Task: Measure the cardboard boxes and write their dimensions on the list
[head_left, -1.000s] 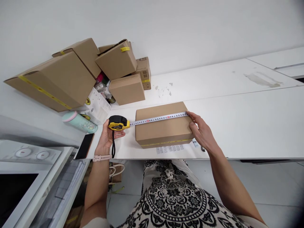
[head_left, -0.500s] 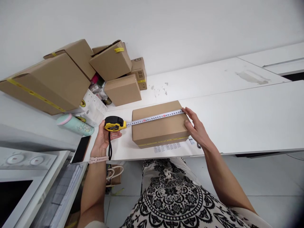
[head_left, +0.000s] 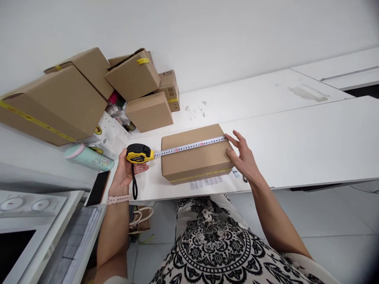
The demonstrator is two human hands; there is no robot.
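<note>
A closed cardboard box (head_left: 192, 162) with yellow tape along its near side lies on the white table. My left hand (head_left: 122, 173) is closed around a yellow and black tape measure (head_left: 139, 153), left of the box; a black wrist strap dangles from it. The metal blade (head_left: 189, 146) runs out lengthwise over the box top. At the box's right end, the fingertips of my right hand (head_left: 245, 157) hold the blade's tip at the edge, while the thumb rests on the box. A printed sheet of small marks (head_left: 205, 182) lies partly under the box.
Several cardboard boxes (head_left: 149, 112) are stacked at the back left against the wall. Near them are a mint-green bottle (head_left: 89, 157) on its side, a white carton (head_left: 114, 132) and a black phone (head_left: 98, 188). A white appliance with knobs (head_left: 26, 203) stands lower left.
The whole view has shifted slightly, so everything sits a little further left. The blade stays stretched over the box, and both hands keep nearly the same places on it.
</note>
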